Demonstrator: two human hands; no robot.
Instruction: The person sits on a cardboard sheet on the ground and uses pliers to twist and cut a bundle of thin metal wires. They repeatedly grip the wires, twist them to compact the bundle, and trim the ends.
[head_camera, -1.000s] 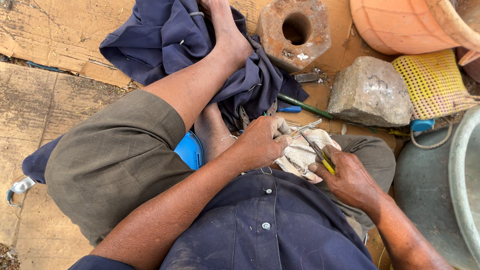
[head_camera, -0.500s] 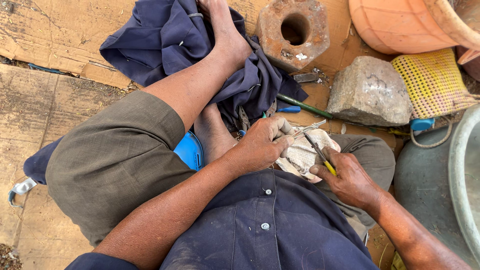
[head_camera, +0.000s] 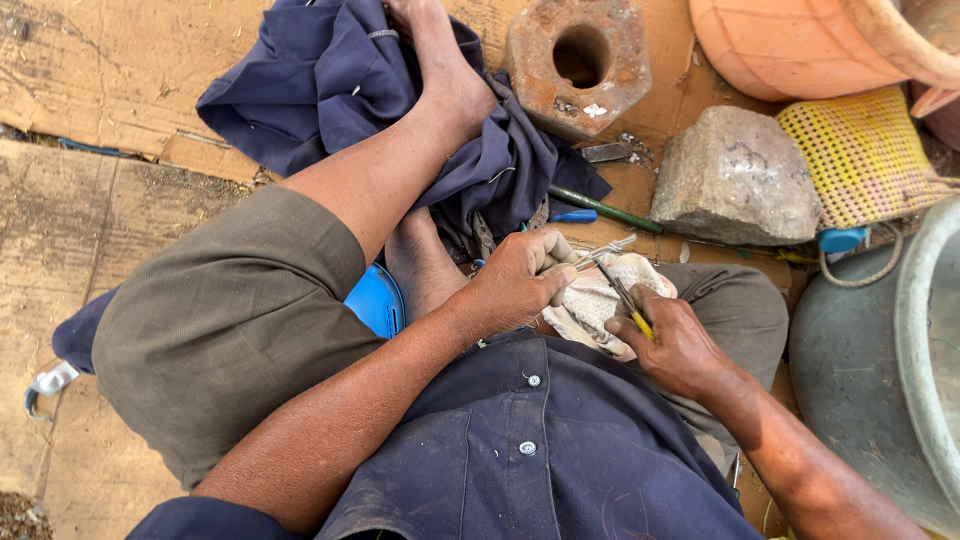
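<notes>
Around us lie the big things first — a grey metal basin (head_camera: 880, 370), an orange clay pot (head_camera: 790, 45), a rough stone block (head_camera: 740, 175), a rusty hexagonal block with a hole (head_camera: 575, 60) and a dark blue cloth (head_camera: 330, 80) under our foot. On our lap rests a dirty white rag (head_camera: 595, 300). Our left hand (head_camera: 515, 285) is closed on a small metal piece (head_camera: 600, 252) over it; our right hand (head_camera: 675, 345) grips a yellow-handled tool (head_camera: 625, 300), tip touching the piece. Since a second ago hardly anything has shifted — the work continues in place.

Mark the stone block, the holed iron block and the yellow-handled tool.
Stone block (head_camera: 735, 175), head view, top face.
Holed iron block (head_camera: 540, 60), head view, rusty face left of hole.
Yellow-handled tool (head_camera: 628, 302), head view, shaft above right hand.
</notes>
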